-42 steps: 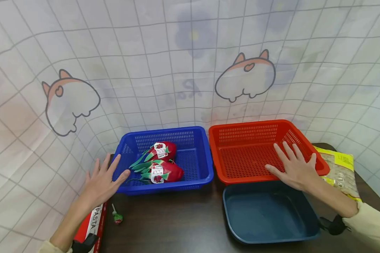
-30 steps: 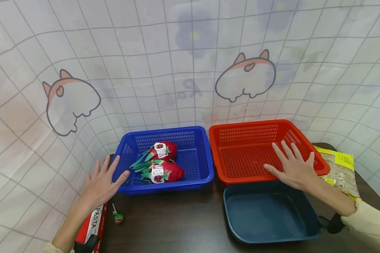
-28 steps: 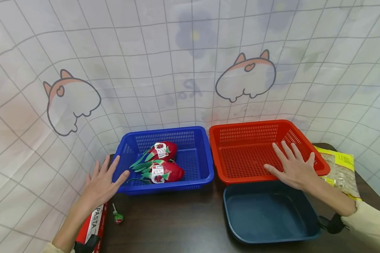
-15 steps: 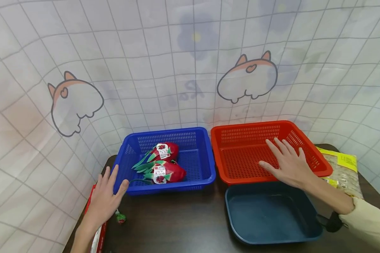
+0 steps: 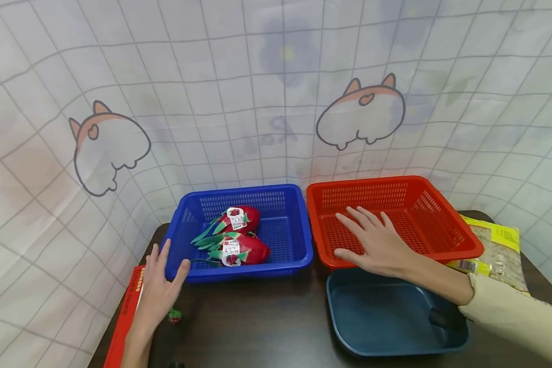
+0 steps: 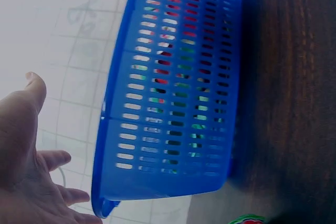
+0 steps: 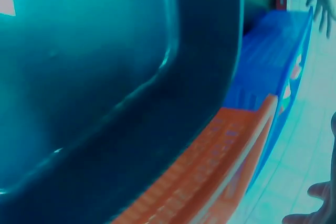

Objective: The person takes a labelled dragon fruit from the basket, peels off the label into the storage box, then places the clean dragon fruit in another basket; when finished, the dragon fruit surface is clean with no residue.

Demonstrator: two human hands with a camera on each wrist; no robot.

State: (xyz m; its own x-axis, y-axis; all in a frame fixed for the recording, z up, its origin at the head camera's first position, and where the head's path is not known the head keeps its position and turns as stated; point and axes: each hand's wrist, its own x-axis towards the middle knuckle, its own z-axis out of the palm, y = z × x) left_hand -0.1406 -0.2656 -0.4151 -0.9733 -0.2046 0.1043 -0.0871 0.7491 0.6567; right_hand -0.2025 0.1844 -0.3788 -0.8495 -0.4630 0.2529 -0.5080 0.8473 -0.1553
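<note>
My left hand (image 5: 158,294), fingers spread, hovers by the front left corner of the blue basket (image 5: 280,266) and holds nothing. Two red dragon fruits (image 5: 254,249) with green leaf tips and white labels lie in that basket. Through the basket's slotted side, red and green show in the left wrist view. My right hand (image 5: 377,245) is spread over the front left part of the red basket (image 5: 441,250), with nothing in it. Below its forearm sits a dark blue tray (image 5: 377,322). In the right wrist view the tray (image 7: 205,51) fills much of the picture.
A red box (image 5: 125,319) lies along the table's left edge beneath my left arm. A green lollipop (image 5: 175,316) is beside it, partly hidden. A yellow-labelled clear bag (image 5: 503,253) lies right of the red basket. A gridded cloth (image 5: 239,128) hangs behind everything.
My right hand has moved left across the red basket, its forearm now over the tray. My left hand has shifted slightly right and down, uncovering more of the red box and partly covering the lollipop.
</note>
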